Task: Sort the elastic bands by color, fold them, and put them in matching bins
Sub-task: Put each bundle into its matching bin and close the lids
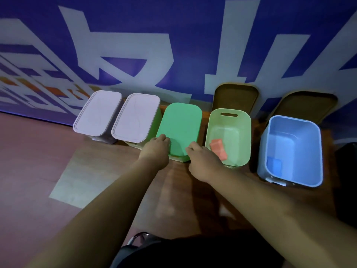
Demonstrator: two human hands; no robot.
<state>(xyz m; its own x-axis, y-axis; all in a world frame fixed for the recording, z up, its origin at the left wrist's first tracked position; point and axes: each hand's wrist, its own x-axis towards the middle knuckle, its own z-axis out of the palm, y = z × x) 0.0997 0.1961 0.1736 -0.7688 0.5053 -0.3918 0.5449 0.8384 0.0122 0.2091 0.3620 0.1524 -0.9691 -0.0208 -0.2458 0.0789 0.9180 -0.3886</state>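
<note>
Five bins stand in a row on the floor against the wall. The middle bin carries a green lid (180,124). My left hand (157,149) grips the lid's near left edge and my right hand (202,161) grips its near right corner. To the right, an open light green bin (245,136) holds a folded orange band (218,148). At the far right an open blue bin (309,151) holds a folded blue band (274,165) at its bottom near corner.
Two bins with pale pink lids (97,113) (136,117) stand at the left of the row. Two brown lids (235,97) (305,105) lean on the blue wall banner behind the open bins. A dark object (347,180) sits at the right edge.
</note>
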